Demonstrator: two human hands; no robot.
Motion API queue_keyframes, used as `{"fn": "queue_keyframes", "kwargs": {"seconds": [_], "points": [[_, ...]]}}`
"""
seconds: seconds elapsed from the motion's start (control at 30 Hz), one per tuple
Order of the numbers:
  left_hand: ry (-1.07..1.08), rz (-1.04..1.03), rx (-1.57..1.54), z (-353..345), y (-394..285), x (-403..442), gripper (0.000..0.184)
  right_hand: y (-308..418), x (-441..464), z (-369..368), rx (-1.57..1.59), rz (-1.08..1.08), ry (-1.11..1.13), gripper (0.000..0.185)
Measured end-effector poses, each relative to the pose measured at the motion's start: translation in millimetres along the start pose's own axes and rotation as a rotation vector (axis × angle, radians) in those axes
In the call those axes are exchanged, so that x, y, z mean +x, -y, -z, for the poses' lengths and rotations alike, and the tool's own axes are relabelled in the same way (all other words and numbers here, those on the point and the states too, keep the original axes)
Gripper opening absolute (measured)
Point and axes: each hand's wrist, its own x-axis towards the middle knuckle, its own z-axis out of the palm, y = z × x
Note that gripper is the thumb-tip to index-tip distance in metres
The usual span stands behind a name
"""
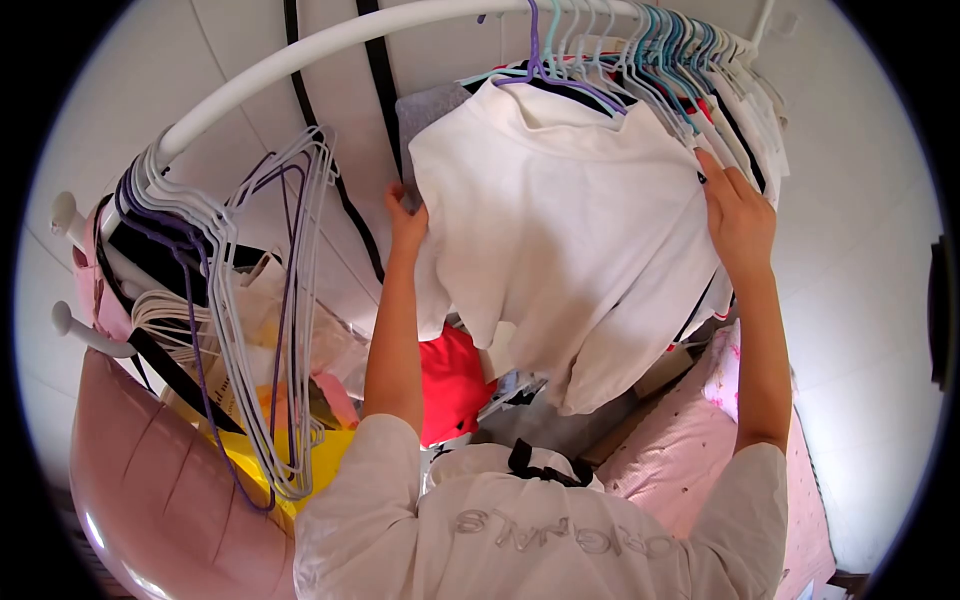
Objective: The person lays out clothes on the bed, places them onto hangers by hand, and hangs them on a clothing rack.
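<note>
A white long-sleeved top (570, 190) with a high collar hangs on a purple hanger (537, 65), which is hooked over the white rail (400, 18). At the top's left side, my left hand (405, 222) is closed on the edge of its fabric; some fingertips are hidden by the cloth. My right hand (740, 222) grips the top near its right shoulder, fingers bent over the edge. Between my hands the front is spread wide, and the sleeves droop below with soft folds.
More clothes (735, 130) crowd the rail's right end on several hangers. At left hang bare white and purple hangers (230, 300). Lower down are a pink balloon-like object (170, 470), a yellow bag (325, 470), a red cloth (450, 390) and pink bedding (670, 440).
</note>
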Motion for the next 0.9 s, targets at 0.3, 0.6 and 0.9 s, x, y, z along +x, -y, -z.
{"fn": "queue_keyframes", "kwargs": {"seconds": [0.3,0.6,0.9], "points": [[0.428,0.327,-0.172,10,-68,-16,0.056,2,-1,-1,0.031,-0.007,-0.001,0.032],[0.501,0.724,-0.841,36,-24,-27,0.047,4,1,-4,0.037,-0.039,0.005,0.031],[0.069,0.182,0.037,62,0,-10,0.029,4,-1,-4,0.062,-0.037,-0.002,0.030]]}}
